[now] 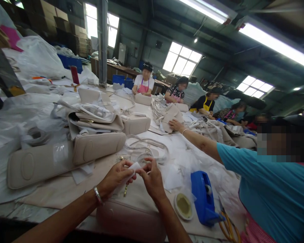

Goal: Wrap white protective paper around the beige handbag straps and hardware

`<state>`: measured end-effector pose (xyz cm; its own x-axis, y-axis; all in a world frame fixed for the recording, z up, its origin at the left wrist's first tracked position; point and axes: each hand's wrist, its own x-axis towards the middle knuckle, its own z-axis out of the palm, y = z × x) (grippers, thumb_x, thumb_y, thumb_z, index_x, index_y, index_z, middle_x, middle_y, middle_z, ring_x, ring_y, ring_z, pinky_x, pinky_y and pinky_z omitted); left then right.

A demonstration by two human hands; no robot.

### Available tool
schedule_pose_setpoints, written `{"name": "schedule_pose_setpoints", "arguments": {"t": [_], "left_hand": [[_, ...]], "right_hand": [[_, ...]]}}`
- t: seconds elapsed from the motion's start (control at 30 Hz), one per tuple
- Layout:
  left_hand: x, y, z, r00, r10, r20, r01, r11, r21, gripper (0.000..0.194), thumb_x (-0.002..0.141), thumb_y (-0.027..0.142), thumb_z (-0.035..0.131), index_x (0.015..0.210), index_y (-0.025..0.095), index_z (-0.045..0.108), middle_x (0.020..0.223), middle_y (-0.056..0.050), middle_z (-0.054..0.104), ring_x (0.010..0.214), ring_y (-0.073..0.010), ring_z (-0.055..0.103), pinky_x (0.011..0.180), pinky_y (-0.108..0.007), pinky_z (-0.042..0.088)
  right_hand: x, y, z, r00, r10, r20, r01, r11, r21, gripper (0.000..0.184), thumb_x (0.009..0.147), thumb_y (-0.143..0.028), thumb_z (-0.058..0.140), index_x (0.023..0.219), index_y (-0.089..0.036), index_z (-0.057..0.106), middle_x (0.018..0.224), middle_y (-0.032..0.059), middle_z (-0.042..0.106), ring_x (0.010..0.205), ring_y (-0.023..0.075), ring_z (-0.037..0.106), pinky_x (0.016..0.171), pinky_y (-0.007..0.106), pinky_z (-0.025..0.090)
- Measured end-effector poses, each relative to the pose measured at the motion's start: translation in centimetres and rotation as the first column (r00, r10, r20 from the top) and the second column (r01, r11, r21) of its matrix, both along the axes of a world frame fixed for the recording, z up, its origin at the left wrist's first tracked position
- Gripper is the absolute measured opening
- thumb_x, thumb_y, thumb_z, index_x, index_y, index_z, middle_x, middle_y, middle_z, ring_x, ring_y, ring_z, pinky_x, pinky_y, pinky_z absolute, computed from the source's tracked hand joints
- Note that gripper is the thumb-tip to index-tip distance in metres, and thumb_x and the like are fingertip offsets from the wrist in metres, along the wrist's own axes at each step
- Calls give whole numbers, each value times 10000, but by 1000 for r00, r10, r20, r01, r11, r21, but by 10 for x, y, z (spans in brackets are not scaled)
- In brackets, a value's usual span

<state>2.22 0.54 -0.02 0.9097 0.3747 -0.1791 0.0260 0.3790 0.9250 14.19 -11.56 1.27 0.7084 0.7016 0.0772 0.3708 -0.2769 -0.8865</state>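
Observation:
My left hand [120, 172] is closed on a small folded piece of white wrapping [135, 166], paper or thin foam. Its fingers pinch the lower part. My right hand [150, 175] meets it from the other side, thumb and fingertips pinching the right end of the same wrapping. A gold-coloured metal clasp [125, 190] hangs just below my left fingers. Under both hands lies a pale beige handbag [131, 216] at the table's near edge. A looped beige strap [157, 143] rests on the table just beyond my hands.
Beige bags [98, 146] are stacked on the left among plastic wrap. To the right are a blue tape dispenser [203, 199], a small tub [183, 206] and yellow-handled scissors [228, 224]. A co-worker in a blue shirt [245, 168] reaches across the table; several others work farther back.

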Motion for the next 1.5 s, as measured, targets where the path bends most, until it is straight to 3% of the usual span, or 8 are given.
{"name": "schedule_pose_setpoints", "arguments": {"t": [0.17, 0.4, 0.63, 0.73, 0.9, 1.07, 1.27, 1.5], "left_hand": [[1, 13, 0, 992, -82, 91, 108, 938, -330, 233, 845, 248, 625, 997, 137, 487, 790, -64, 626, 599, -82, 545, 559, -173, 423], [1, 25, 4, 963, -206, 174, 269, 702, -659, 206, 864, 205, 588, 1014, 68, 558, 756, -26, 515, 556, -40, 487, 485, -130, 393], [0, 14, 3, 990, -77, 116, 120, 892, -435, 383, 840, 273, 648, 1166, 156, 483, 834, -44, 594, 614, -70, 534, 571, -161, 441], [2, 0, 2, 994, -20, 107, 37, 987, -159, 433, 850, 347, 634, 1185, 166, 429, 797, -40, 617, 632, -104, 543, 587, -201, 442], [1, -11, 2, 996, 15, 84, -30, 982, 188, 454, 854, 455, 598, 1167, 189, 406, 760, -8, 622, 650, -135, 569, 613, -242, 462], [-20, 9, -6, 988, -68, -137, 85, 989, 123, 497, 843, 542, 565, 1182, 182, 520, 964, -71, 672, 833, -200, 641, 763, -304, 511], [-47, 14, -5, 983, -158, -90, 156, 987, -35, 448, 828, 546, 585, 989, 136, 666, 892, -90, 689, 816, -200, 637, 819, -298, 486], [-46, 13, 1, 982, -180, -62, 177, 983, -48, 380, 840, 521, 569, 949, 179, 696, 873, -60, 670, 794, -183, 600, 817, -291, 482]], "right_hand": [[4, 13, -17, 938, 148, -312, -93, 978, 187, 315, 816, -460, 611, 933, -198, 479, 699, -32, 557, 507, 93, 475, 453, 214, 375], [10, 22, -28, 944, 327, 38, -329, 933, 145, 329, 929, -491, 423, 873, -189, 540, 635, -27, 526, 521, 83, 466, 524, 206, 354], [5, -2, -5, 998, -21, -59, 22, 1000, 22, 352, 938, -491, 375, 920, -193, 561, 708, -7, 604, 528, 98, 518, 513, 217, 400], [-8, -1, 7, 988, 18, -153, -24, 999, -41, 381, 885, -540, 456, 789, -181, 541, 670, -13, 591, 533, 101, 515, 497, 215, 378], [-19, 18, 9, 987, -44, 152, 58, 994, -90, 300, 867, -391, 501, 658, -176, 504, 594, -38, 490, 585, 94, 449, 564, 229, 301], [-7, 28, -2, 983, -73, 171, 79, 997, -29, 327, 832, -426, 550, 634, -177, 476, 565, -50, 435, 553, 81, 399, 543, 225, 274], [-31, 16, -27, 823, 52, -565, 17, 993, 116, 430, 815, -588, 480, 936, -175, 492, 836, 20, 589, 600, 103, 570, 506, 234, 469], [-52, 11, -37, 866, 89, -492, -88, 996, 26, 308, 795, -410, 584, 960, -188, 450, 763, -3, 573, 566, 124, 587, 454, 229, 460]]}}
